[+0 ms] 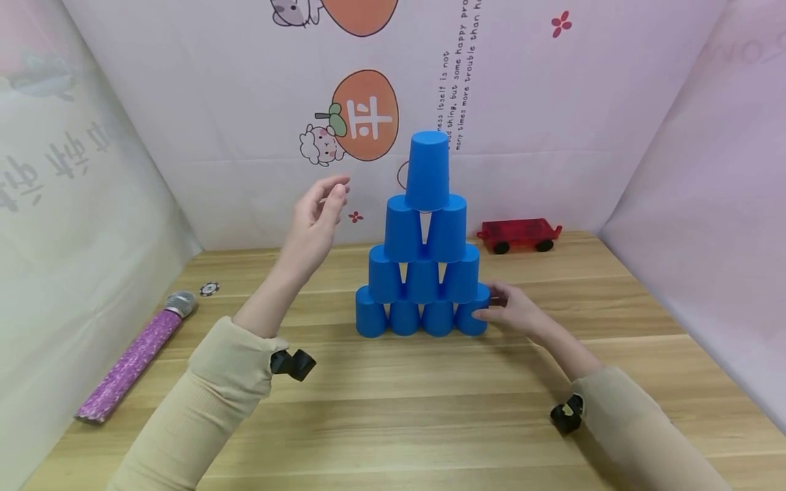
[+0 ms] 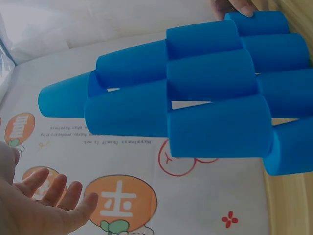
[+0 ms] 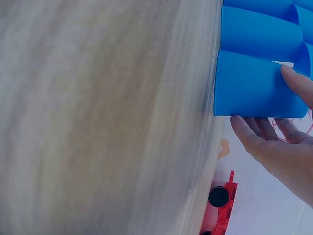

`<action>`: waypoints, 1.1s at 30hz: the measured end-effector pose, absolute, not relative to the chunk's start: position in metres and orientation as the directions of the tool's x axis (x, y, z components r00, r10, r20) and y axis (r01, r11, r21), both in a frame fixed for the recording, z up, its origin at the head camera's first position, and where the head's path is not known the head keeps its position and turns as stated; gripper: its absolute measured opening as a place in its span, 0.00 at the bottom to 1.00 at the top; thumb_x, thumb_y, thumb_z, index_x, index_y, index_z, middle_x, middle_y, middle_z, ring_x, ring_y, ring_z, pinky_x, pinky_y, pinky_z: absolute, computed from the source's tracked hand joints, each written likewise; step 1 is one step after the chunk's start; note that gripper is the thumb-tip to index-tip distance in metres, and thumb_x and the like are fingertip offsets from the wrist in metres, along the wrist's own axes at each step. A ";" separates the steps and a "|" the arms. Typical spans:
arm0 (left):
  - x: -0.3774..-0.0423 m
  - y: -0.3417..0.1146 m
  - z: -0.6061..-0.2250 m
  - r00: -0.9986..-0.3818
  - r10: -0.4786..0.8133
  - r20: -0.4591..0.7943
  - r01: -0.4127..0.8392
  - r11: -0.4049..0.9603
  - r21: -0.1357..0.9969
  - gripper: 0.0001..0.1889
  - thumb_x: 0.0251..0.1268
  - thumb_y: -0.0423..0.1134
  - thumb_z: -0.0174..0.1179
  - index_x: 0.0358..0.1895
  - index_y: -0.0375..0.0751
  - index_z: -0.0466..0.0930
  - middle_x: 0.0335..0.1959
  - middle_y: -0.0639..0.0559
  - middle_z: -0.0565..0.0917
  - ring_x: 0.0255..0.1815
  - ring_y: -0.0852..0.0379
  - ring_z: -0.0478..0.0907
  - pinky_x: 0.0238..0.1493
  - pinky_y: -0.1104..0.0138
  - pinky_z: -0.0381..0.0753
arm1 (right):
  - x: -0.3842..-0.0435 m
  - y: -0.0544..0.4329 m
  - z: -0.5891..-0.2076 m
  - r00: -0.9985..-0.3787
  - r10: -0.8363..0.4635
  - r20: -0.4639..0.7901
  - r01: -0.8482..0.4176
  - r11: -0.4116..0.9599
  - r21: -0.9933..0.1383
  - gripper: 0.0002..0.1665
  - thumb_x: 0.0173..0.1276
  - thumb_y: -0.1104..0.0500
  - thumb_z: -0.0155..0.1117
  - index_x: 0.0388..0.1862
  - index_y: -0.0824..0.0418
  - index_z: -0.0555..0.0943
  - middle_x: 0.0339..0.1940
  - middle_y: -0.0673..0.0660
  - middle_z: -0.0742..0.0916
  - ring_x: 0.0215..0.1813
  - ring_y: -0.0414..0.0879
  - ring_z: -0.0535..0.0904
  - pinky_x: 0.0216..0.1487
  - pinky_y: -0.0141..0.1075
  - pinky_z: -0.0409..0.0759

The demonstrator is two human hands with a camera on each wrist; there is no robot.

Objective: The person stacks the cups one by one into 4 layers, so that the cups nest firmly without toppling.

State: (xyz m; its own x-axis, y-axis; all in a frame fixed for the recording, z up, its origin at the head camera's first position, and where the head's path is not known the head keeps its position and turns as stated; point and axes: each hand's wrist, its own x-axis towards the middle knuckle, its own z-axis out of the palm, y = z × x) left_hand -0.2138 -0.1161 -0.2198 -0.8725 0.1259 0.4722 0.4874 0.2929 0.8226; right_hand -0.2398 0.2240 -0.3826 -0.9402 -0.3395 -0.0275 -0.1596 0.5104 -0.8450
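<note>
Blue cups stand upside down in a stepped pyramid, with several in the bottom row and a single top cup (image 1: 428, 170) at the peak. At the right end of the bottom row, my right hand (image 1: 512, 312) holds the end cup (image 3: 259, 85), its thumb on the front and its fingers around the outer side. The finger ends behind that cup are partly hidden. My left hand (image 1: 314, 221) is raised in the air to the left of the pyramid, apart from it. In the left wrist view its fingers (image 2: 58, 188) are loosely spread and hold nothing.
A purple glitter microphone (image 1: 138, 361) lies at the table's left, near a small black-and-white chip (image 1: 209, 289). At the back right stands a red toy wagon (image 1: 520, 234) with black wheels. Printed cloth (image 1: 522, 102) encloses the wooden table (image 1: 368, 423) at the back and sides.
</note>
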 end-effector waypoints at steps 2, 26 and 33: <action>-0.214 -0.121 -0.225 -0.882 0.114 0.457 0.469 0.295 0.832 0.22 0.75 0.49 0.40 0.65 0.42 0.66 0.63 0.45 0.73 0.62 0.51 0.71 0.64 0.55 0.72 | -0.240 0.224 -0.383 -0.941 -0.338 -0.028 -0.158 0.509 -0.846 0.35 0.64 0.52 0.64 0.65 0.66 0.65 0.60 0.68 0.76 0.60 0.62 0.73 0.58 0.52 0.76; -0.196 -0.161 -0.308 -0.977 0.103 0.184 0.204 0.227 0.952 0.27 0.75 0.53 0.38 0.65 0.36 0.64 0.64 0.38 0.70 0.65 0.41 0.69 0.63 0.48 0.71 | -0.239 0.228 -0.381 -0.942 -0.334 -0.025 -0.166 0.529 -0.832 0.33 0.65 0.55 0.63 0.64 0.68 0.66 0.60 0.70 0.76 0.62 0.65 0.71 0.61 0.55 0.73; -0.193 -0.168 -0.323 -0.982 0.110 0.152 0.175 0.248 0.953 0.28 0.75 0.53 0.38 0.65 0.36 0.64 0.64 0.37 0.70 0.65 0.40 0.68 0.63 0.47 0.70 | -0.238 0.233 -0.381 -0.940 -0.339 -0.017 -0.172 0.519 -0.838 0.33 0.65 0.56 0.63 0.65 0.66 0.66 0.60 0.69 0.76 0.62 0.63 0.72 0.60 0.54 0.73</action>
